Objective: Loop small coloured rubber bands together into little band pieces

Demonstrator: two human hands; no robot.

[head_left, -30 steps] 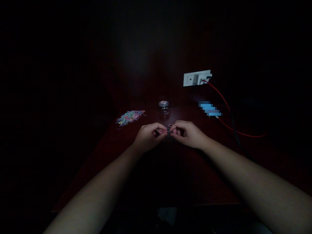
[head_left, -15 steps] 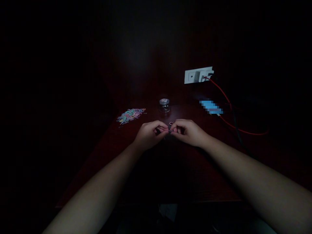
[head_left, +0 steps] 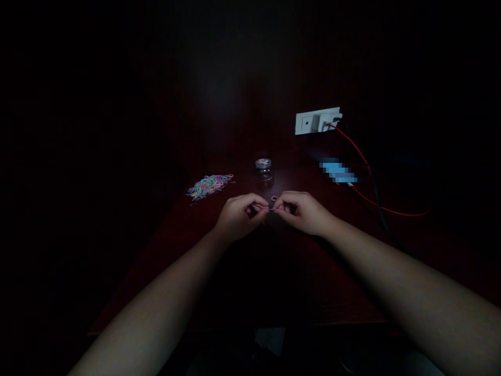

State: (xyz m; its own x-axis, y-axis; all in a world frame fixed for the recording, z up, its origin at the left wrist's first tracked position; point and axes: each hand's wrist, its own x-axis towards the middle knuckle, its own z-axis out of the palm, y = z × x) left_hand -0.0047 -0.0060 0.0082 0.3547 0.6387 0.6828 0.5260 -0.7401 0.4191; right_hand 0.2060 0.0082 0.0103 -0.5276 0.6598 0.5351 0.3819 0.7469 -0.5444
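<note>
Between the fingertips of both hands runs a thin, pale hair tie [head_left: 271, 209], drawn across a small gap. My left hand [head_left: 240, 215] pinches one end with thumb and forefinger. From the other side, my right hand [head_left: 302, 211] pinches the opposite end. Most of the band is hidden by the fingers. Just behind the fingertips a small pink hair tie [head_left: 273, 198] lies on the dark red table [head_left: 242, 282]. Beyond my left hand is a pile of multicoloured hair ties [head_left: 209, 187]. A small clear jar [head_left: 263, 171] with its lid on stands behind both hands.
At the back right lies a phone-like device [head_left: 337, 171], its surface blurred out, with a red cable [head_left: 391, 210] attached. The cable rises to a white charger in a wall socket [head_left: 307, 124]. A dark cord hangs beside it. The surroundings are very dark.
The hair tie between my fingertips now looks thinner and paler, and its gap is slightly wider. Both hands stay in nearly the same place.
</note>
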